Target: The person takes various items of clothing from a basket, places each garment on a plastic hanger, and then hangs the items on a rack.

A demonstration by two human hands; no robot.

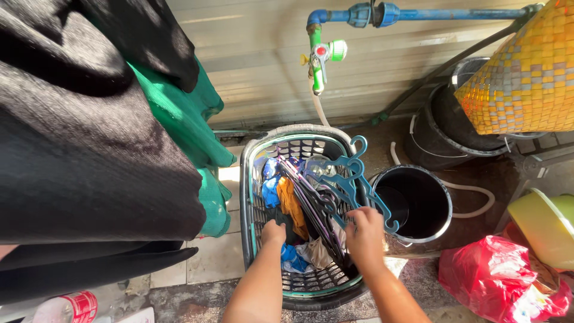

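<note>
A dark plastic laundry basket [247, 197] with a teal rim stands on the ground below me, holding blue, orange and white clothes and a bundle of hangers. My left hand [274, 231] reaches down into the clothes near an orange garment [291, 205]; its fingers are buried in the cloth. My right hand [365, 236] grips teal plastic hangers [354, 179] that rest against the basket's right side, beside dark purple hangers [311, 200].
Black garments [89, 149] and a green cloth [179, 113] hang at the left. A green tap [319, 60] on a blue pipe juts from the wall. Black buckets [418, 203] stand right of the basket, with a red bag [496, 278] and a yellow basin [547, 224].
</note>
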